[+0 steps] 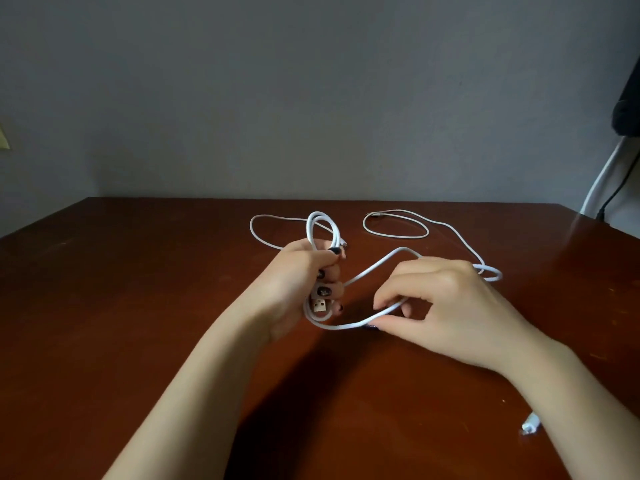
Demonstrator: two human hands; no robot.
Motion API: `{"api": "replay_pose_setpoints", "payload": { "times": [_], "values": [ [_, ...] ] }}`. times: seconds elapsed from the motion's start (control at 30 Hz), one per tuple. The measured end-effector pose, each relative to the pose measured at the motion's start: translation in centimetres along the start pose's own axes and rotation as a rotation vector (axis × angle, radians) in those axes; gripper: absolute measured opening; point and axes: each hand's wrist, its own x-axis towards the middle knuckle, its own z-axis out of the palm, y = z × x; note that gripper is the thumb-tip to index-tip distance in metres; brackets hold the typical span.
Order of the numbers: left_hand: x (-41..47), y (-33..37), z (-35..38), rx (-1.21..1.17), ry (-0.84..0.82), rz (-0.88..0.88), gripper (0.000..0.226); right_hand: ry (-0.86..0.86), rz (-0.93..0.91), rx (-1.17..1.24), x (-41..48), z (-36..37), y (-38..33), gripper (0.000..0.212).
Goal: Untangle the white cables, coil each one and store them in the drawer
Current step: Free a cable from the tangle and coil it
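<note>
**Entry: cables on table, head view**

1. Table: dark red-brown wood against a grey wall.
2. Left hand: I log it as a fist wrapped round the coil, held left of centre above the table. The loops stand upright out of the top of the fist, with the long axis vertical and leaning slightly away from me.
3. Plug: a flat metal USB end sticking out under the left fingers, with its opening facing back towards me.
4. Right hand: thumb and fingertips pinch the strand, knuckles up. The strand sags from the bottom of the coil across to this pinch, running left to right.
5. A second arc rises from the left fist and passes behind the right hand.
6. Loop: a flat oval lying on the far table, long axis left to right. A line from it curves round to small turns just right of the right hand. I cannot tell whether it is the same cable as the coil.
7. A loose tail lies on the table behind the left fist.
8. White end piece: near edge, beside the right forearm.
</note>
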Motion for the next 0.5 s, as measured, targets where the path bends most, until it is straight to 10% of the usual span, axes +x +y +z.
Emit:
{"api": "replay_pose_setpoints", "payload": {
  "times": [0.5],
  "values": [
    [-0.2,-0.4,1.3,0.339,0.061,0.239,0.019,0.347,-0.053,-0.248,0.0,-0.3,0.3,0.039]
  ]
}}
